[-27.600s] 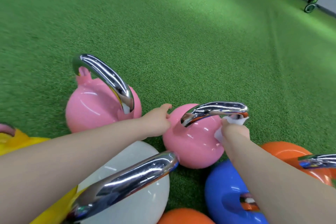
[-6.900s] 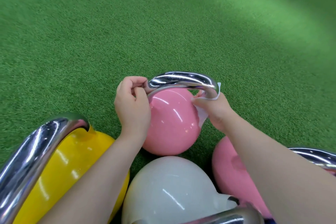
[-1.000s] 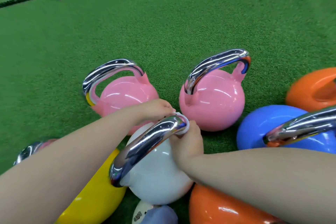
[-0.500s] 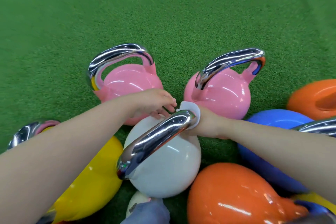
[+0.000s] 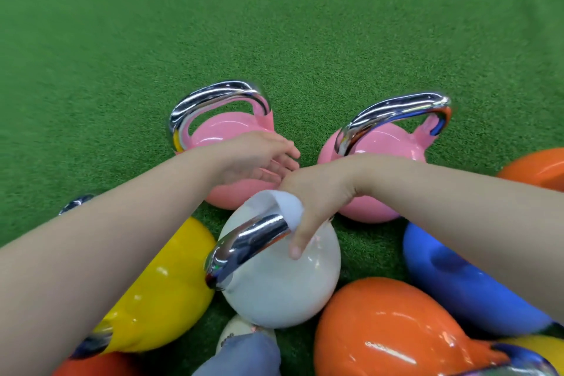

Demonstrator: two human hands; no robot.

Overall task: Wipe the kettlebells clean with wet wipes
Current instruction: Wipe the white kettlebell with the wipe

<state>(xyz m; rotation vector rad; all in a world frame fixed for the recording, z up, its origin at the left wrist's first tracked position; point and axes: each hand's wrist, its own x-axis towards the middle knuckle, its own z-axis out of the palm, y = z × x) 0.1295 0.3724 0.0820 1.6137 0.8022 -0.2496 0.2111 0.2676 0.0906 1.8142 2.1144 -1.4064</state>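
The right hand (image 5: 314,201) grips a wet wipe (image 5: 288,207) around the white kettlebell (image 5: 274,278)'s chrome handle (image 5: 247,246); the left hand (image 5: 259,159) hovers relaxed, holding nothing. Judging by this, cleaning is midway: the yellow kettlebell (image 5: 158,284), orange kettlebell (image 5: 387,333) and blue kettlebell (image 5: 457,281) likely remain.

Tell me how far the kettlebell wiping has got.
Done: cannot tell; the two pink kettlebells stand apart, untouched. In hand: the right hand holds a wipe round the chrome handle of the white kettlebell; the left hand hovers open behind it. Left, by the look of it: the white body, then the yellow, orange and blue ones.
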